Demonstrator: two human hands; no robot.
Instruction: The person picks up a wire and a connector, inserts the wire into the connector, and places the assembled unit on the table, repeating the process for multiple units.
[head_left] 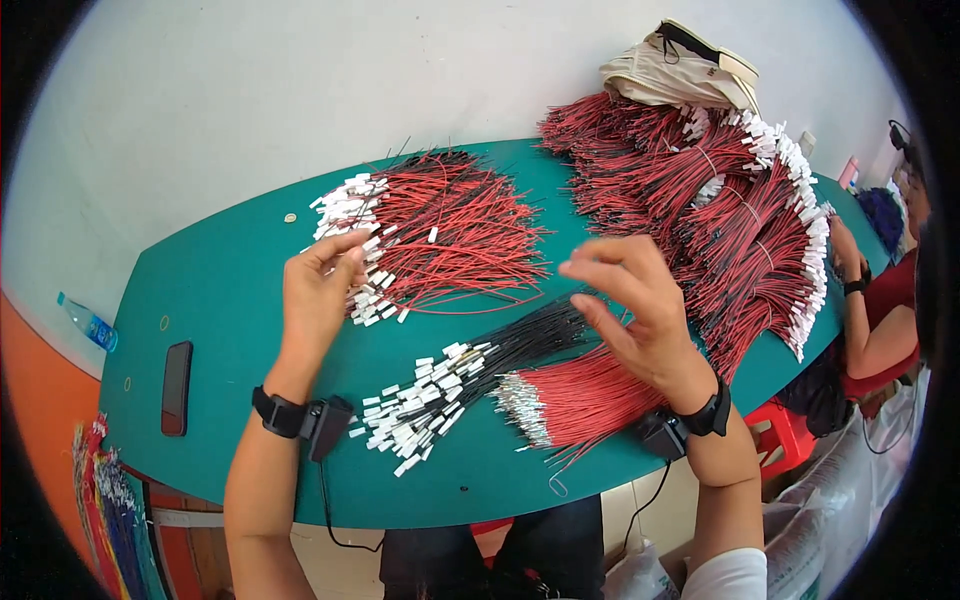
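My left hand (pixel 325 290) is at the left edge of a pile of red and black wires (pixel 455 225) with white connectors (pixel 350 205). Its thumb and forefinger are pinched together beside the connectors; whatever they hold, if anything, is hidden. My right hand (pixel 645 305), slightly blurred, hovers with curved fingers apart from the thumb and nothing visible between them. Under it lies a bundle of red wires (pixel 590 400) with bare metal terminals (pixel 522 405). Alongside, between my hands, black wires (pixel 535 340) fan out to white connectors (pixel 425 405).
Tied bundles of red and black wires (pixel 690 200) are heaped at the right, a beige bag (pixel 680 70) on top. A phone (pixel 176 388) lies on the green table (pixel 240 440) at left, near a plastic bottle (pixel 88 322). Another person's arm (pixel 860 310) is at far right.
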